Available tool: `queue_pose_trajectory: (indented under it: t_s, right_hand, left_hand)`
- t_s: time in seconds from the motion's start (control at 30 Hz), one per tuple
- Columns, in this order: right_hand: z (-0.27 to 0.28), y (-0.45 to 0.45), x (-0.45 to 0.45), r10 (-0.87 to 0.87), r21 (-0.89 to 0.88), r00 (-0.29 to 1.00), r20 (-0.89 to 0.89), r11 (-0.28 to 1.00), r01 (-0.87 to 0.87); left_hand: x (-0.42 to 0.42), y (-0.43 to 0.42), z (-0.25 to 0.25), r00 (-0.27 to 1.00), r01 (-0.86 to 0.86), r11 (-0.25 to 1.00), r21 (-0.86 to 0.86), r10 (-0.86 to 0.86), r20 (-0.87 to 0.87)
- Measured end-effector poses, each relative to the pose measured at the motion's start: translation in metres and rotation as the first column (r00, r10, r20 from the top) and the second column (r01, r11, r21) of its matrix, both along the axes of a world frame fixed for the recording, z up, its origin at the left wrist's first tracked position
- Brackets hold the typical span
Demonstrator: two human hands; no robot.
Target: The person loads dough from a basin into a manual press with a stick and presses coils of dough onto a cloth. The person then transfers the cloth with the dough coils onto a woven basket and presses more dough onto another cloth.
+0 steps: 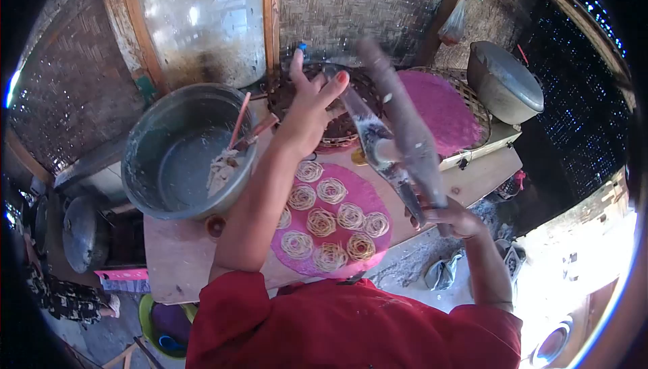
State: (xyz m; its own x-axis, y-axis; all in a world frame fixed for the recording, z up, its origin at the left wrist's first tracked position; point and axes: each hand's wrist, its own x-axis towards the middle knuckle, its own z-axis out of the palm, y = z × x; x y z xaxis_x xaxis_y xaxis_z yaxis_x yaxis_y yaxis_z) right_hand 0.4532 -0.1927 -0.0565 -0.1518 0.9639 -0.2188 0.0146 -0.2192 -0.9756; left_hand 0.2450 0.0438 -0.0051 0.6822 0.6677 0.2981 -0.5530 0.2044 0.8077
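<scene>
My left hand (312, 109) is raised over the table with its fingers spread, beside the upper end of a long wooden press (381, 143). Around the lower ends of the press's two bars, my right hand (455, 218) has its fingers wrapped. A pale piece shows between the bars, and the upper bar is smeared by motion. Below them lies a round pink sheet (344, 232) with several coiled nests of pale strands (320, 222) on it.
A large grey basin (145, 180) holding pale dough and a stick stands at the left. Behind are a dark woven basket (277, 102), a second pink sheet (439, 109) on a woven tray, and a lidded metal pot (503, 85). A green basin (146, 318) is at the lower left.
</scene>
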Motion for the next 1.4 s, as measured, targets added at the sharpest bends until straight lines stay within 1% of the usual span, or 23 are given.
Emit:
queue_pose_trajectory:
  t_s: [0.03, 0.07, 0.1, 0.17, 0.2, 0.23, 0.27, 0.3, 0.37, 0.43, 0.5, 0.57, 0.6, 0.63, 0.67, 0.73, 0.83, 0.87, 1.0, 1.1, 1.17, 1.23, 1.4]
  right_hand:
    - [-0.008, 0.0, 0.009, -0.044, -0.061, 0.988, 0.149, 0.997, 0.054]
    - [-0.013, 0.004, 0.011, -0.014, -0.115, 0.955, 0.295, 0.992, 0.05]
    - [-0.023, 0.006, 0.015, -0.003, -0.126, 0.956, 0.295, 0.991, 0.042]
    - [-0.045, 0.01, 0.029, -0.024, -0.162, 0.956, 0.292, 0.984, 0.075]
    - [-0.044, 0.013, 0.039, 0.04, -0.296, 0.96, 0.278, 0.954, 0.046]
    - [-0.053, 0.016, 0.052, 0.054, -0.302, 0.96, 0.275, 0.953, 0.033]
    - [-0.07, 0.021, 0.065, 0.065, -0.309, 0.991, 0.12, 0.951, -0.025]
    - [-0.08, 0.024, 0.076, 0.074, -0.307, 0.996, -0.039, 0.948, -0.083]
    - [-0.079, 0.032, 0.081, 0.084, -0.315, 0.995, -0.047, 0.944, -0.094]
    - [-0.082, 0.039, 0.09, 0.085, -0.408, 0.995, -0.06, 0.907, -0.102]
    - [-0.086, 0.04, 0.096, 0.079, -0.416, 0.995, -0.057, 0.904, -0.095]
    - [-0.09, 0.044, 0.104, 0.118, -0.441, 0.993, 0.019, 0.892, -0.098]
    - [-0.093, 0.047, 0.106, 0.126, -0.439, 0.992, 0.017, 0.892, -0.106]
    - [-0.097, 0.051, 0.108, 0.132, -0.393, 0.986, 0.096, 0.915, -0.084]
    - [-0.098, 0.054, 0.109, 0.132, -0.343, 0.975, 0.177, 0.937, -0.065]
    - [-0.094, 0.06, 0.105, 0.129, -0.311, 0.978, 0.163, 0.948, -0.073]
    - [-0.088, 0.062, 0.099, 0.136, -0.27, 0.984, 0.114, 0.957, -0.101]
    - [-0.086, 0.061, 0.097, 0.145, -0.256, 0.986, 0.085, 0.959, -0.119]
    - [-0.074, 0.048, 0.107, 0.184, -0.288, 0.98, 0.078, 0.945, -0.154]
    - [-0.065, 0.043, 0.114, 0.152, -0.283, 0.981, 0.123, 0.953, -0.112]
    - [-0.07, 0.048, 0.119, 0.148, -0.26, 0.977, 0.155, 0.96, -0.104]
    - [-0.079, 0.056, 0.123, 0.141, -0.244, 0.97, 0.196, 0.965, -0.091]
    - [-0.077, 0.061, 0.108, 0.152, -0.202, 0.977, 0.146, 0.972, -0.121]
  left_hand:
    - [0.021, -0.001, -0.013, 0.988, -0.14, 0.987, -0.085, 0.134, -0.071]
    - [0.04, -0.001, -0.027, 0.978, -0.173, 0.975, -0.14, 0.154, -0.139]
    - [0.055, -0.007, -0.033, 0.97, -0.218, 0.958, -0.188, 0.191, -0.152]
    - [0.08, 0.004, -0.054, 0.907, -0.338, 0.913, -0.228, 0.252, -0.336]
    - [0.091, 0.009, -0.065, 0.904, -0.349, 0.907, -0.235, 0.259, -0.341]
    - [0.101, 0.014, -0.075, 0.844, -0.432, 0.874, -0.222, 0.306, -0.44]
    - [0.109, 0.018, -0.086, 0.772, -0.511, 0.836, -0.2, 0.344, -0.535]
    - [0.117, 0.024, -0.101, 0.765, -0.522, 0.829, -0.202, 0.35, -0.541]
    - [0.126, 0.033, -0.123, 0.71, -0.586, 0.787, -0.194, 0.383, -0.591]
    - [0.127, 0.03, -0.132, 0.728, -0.583, 0.778, -0.235, 0.372, -0.575]
    - [0.135, 0.041, -0.167, 0.729, -0.609, 0.756, -0.24, 0.415, -0.544]
    - [0.14, 0.046, -0.191, 0.718, -0.637, 0.733, -0.239, 0.452, -0.528]
    - [0.14, 0.043, -0.193, 0.73, -0.644, 0.706, -0.295, 0.453, -0.512]
    - [0.14, 0.042, -0.194, 0.741, -0.648, 0.677, -0.35, 0.454, -0.494]
    - [0.137, 0.044, -0.193, 0.738, -0.653, 0.673, -0.347, 0.462, -0.492]
    - [0.126, 0.044, -0.176, 0.788, -0.582, 0.759, -0.292, 0.439, -0.432]
    - [0.113, 0.044, -0.15, 0.727, -0.636, 0.739, -0.222, 0.475, -0.496]
    - [0.112, 0.034, -0.14, 0.7, -0.676, 0.705, -0.217, 0.52, -0.49]
    - [0.112, 0.02, -0.133, 0.709, -0.661, 0.715, -0.227, 0.496, -0.501]
    - [0.123, 0.015, -0.136, 0.696, -0.706, 0.656, -0.267, 0.574, -0.431]
    - [0.128, 0.03, -0.151, 0.748, -0.644, 0.716, -0.269, 0.517, -0.415]
    - [0.128, 0.028, -0.14, 0.741, -0.655, 0.701, -0.281, 0.524, -0.42]
    - [0.114, 0.032, -0.132, 0.709, -0.688, 0.69, -0.223, 0.574, -0.41]
